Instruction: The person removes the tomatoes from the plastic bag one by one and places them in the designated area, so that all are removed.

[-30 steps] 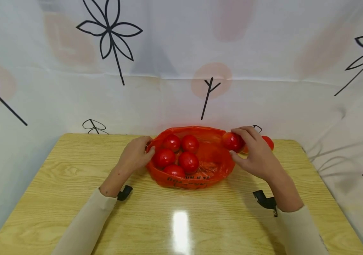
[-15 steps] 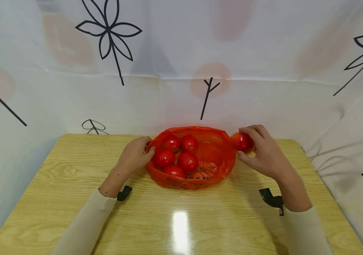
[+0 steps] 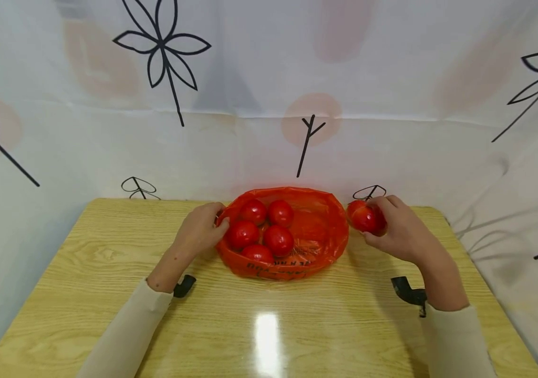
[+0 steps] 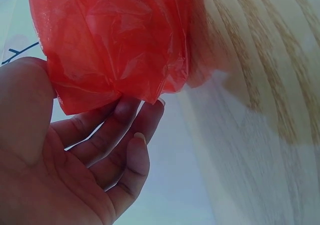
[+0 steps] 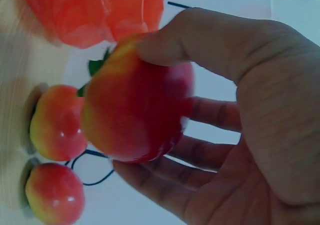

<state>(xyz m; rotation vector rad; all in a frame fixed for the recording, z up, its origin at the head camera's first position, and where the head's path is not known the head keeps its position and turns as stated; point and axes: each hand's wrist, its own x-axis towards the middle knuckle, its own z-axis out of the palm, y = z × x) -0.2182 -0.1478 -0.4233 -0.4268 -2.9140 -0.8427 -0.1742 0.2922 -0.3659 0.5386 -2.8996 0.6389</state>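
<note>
As the left hand (image 3: 200,229) steadied the bag (image 3: 313,228), the right hand (image 3: 403,231) held a fruit (image 5: 137,102)

While the left hand's grip pinched the bag at its left rim, the mouth stood wide near the middle of the worktop's (image 3: 326,315) far edge, with five red fruits (image 3: 279,240) showing inside, toward the left. The right hand's grip was closed round the fruit, thumb on one side and fingers on the other, just outside the bag's right rim, toward the worktop's far right corner. In the right wrist view, two more fruits (image 5: 59,122) lay near it on the worktop.

Handled well, the step seemed to call for a steady pinch, so that the thin plastic neither slumped nor stretched, and a rounded hold rather than a squeeze, since the glossy skin looked likely to slip. Clearance from the rim and the loose pair mattered too: a knock could have set one rolling.
</note>
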